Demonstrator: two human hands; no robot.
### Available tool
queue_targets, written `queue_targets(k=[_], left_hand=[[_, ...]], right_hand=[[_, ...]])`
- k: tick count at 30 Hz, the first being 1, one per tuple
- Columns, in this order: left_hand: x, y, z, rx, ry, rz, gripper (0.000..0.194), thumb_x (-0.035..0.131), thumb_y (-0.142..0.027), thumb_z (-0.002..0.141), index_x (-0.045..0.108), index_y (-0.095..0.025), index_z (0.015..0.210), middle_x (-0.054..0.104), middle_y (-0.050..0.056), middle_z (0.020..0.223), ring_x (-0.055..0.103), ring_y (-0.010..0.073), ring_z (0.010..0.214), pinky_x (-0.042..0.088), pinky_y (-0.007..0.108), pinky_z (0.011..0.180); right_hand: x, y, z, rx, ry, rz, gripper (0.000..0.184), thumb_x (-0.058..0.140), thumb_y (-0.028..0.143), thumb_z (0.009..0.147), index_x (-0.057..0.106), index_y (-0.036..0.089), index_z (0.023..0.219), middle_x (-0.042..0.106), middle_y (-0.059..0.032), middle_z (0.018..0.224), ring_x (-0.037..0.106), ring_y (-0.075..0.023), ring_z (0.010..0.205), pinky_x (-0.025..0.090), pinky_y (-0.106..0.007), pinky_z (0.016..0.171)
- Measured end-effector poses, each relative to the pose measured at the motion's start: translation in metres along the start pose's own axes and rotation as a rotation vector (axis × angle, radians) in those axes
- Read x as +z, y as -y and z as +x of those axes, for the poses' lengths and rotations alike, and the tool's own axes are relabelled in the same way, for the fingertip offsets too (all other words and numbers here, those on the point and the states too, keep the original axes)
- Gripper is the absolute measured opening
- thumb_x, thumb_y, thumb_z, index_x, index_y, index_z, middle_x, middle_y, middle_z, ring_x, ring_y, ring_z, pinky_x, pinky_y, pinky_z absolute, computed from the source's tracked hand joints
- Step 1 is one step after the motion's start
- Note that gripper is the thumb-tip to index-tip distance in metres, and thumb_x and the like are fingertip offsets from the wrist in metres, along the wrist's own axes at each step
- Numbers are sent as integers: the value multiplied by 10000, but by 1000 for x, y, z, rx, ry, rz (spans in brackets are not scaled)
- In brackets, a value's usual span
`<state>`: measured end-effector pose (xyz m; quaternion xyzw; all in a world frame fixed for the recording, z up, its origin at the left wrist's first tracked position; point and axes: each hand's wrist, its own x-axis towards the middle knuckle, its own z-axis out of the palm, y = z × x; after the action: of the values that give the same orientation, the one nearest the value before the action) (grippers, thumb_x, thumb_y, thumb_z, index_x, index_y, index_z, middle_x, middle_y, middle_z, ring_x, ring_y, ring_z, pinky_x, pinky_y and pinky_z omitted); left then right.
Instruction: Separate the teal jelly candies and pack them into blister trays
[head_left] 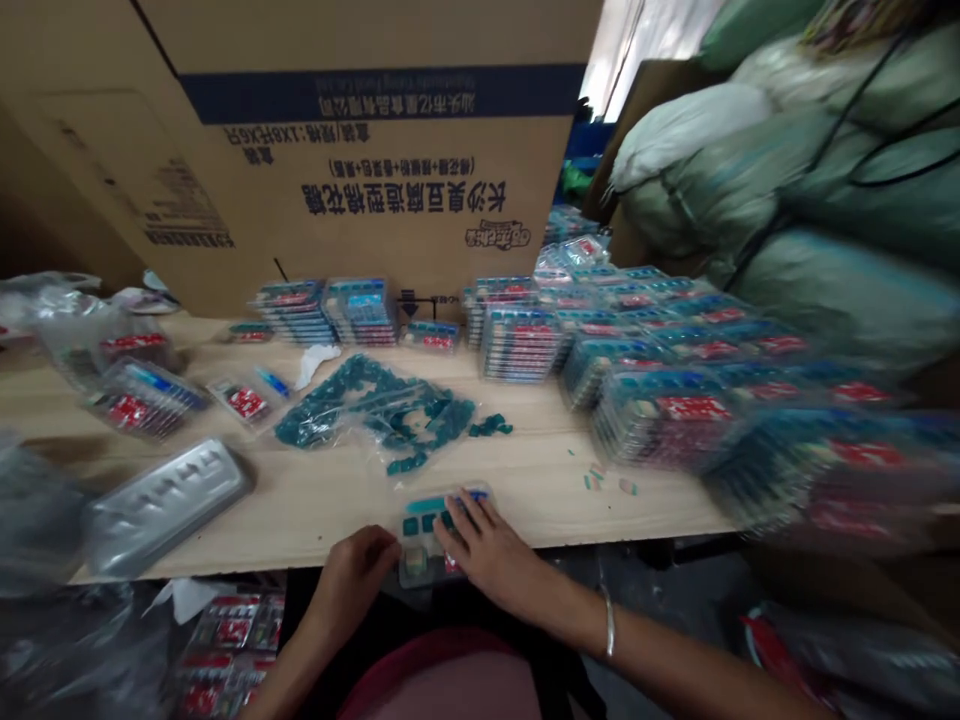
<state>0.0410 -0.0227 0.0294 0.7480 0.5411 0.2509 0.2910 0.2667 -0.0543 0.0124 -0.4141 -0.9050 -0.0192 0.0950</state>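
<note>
A clear plastic tray [417,578] lies at the table's front edge, with teal cubes, a pale piece, a red-and-white packet and blue parts in its compartments. My left hand [354,566] has its fingers curled together at the tray's left edge, the tips pinching the rim. Across the tray's right half, my right hand [491,552] rests palm down with fingers spread, covering part of the contents. Just behind the tray is an opened clear bag [375,400] of teal cubes. A few loose teal cubes [491,426] have spilled to its right.
Stacks of filled trays [660,410] crowd the right side, blurred at the edge. More stacks [360,312] stand at the back against a large cardboard box [390,150]. An empty grey tray [169,505] lies at left. Small scraps [592,482] lie right of centre. Sacks [840,270] are piled beyond.
</note>
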Motion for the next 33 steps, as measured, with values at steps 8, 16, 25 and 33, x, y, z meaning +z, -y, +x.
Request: queue_targets(k=[8,16,25,33], left_hand=[[-5,19,76,369,-196,528,319,593,-289,766,582,-209,1075,587,121,1209,498,321,1145,402,497,920],[-4,41,60,378,-191,355,63,502,-206,821,563,-205,806,626,69,936,567,215,903,475,354,778],[-5,29,61,265,-141,385,23,515,-180,791,526,-197,780,603,77,913,551,218,882,473,373,773],[-15,35,54,327,-230,258,230,532,-222,794,532,-187,1021,620,77,955,561,204,915,482,344,802]], right_hand=[[-67,-37,-1,101,-172,336,573,462,67,780,411,174,1340,568,-117,1279,564,-206,1139,486,-337,938],[-63,-139,157,266,-265,93,477,459,129,843,456,212,1313,534,-77,1313,514,-211,1159,434,-326,942],[0,-220,275,590,-49,-13,683,481,459,870,304,67,1401,312,-262,1436,330,-368,1295,330,-510,987],[13,-231,267,635,7,-52,675,415,481,889,270,89,1419,238,-219,1485,211,-333,1365,250,-512,1044]])
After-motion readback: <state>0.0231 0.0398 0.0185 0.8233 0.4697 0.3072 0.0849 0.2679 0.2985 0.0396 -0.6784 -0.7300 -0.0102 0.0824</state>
